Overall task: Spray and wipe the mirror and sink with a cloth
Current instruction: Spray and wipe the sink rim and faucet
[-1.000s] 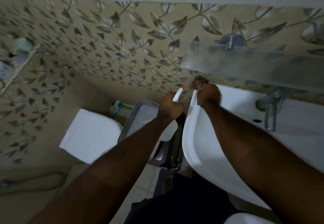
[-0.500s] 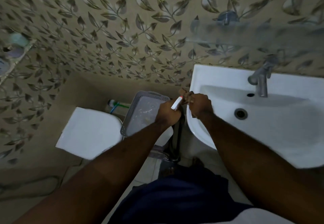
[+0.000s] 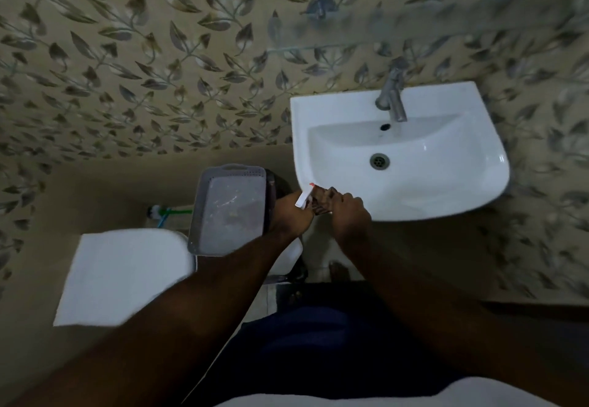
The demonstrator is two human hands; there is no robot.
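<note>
Your left hand (image 3: 291, 215) was clenched around a spray bottle (image 3: 303, 197), of which only the white nozzle with its red tip showed above your knuckles; the tip pointed up toward the front-left rim of the sink (image 3: 446, 196). Your right hand (image 3: 349, 212) sat just beside the left one, its fingers closed on a dark brownish cloth (image 3: 322, 201) bunched between the two hands — the cloth lay against the sink's outer front edge, at its lower-left corner. How tightly you gripped it I cannot tell, since the folds hid your fingertips.

The sink itself was white and hung on the leaf-patterned wall (image 3: 143, 88); its basin held a metal drain (image 3: 379, 161) in the middle and a small overflow hole (image 3: 385, 126) behind that. A metal tap (image 3: 393, 97) stood at the back rim, spout angled over the basin. Above the tap, a glass shelf (image 3: 414, 29) ran along the wall, blurred and hard to read.

To the left of your hands, a grey perforated basket (image 3: 228, 212) rested near the white toilet tank lid (image 3: 124, 276). A brush with a green handle (image 3: 172, 212) lay behind, by the wall. Your dark blue garment (image 3: 318, 352) filled the bottom of the view between both forearms.
</note>
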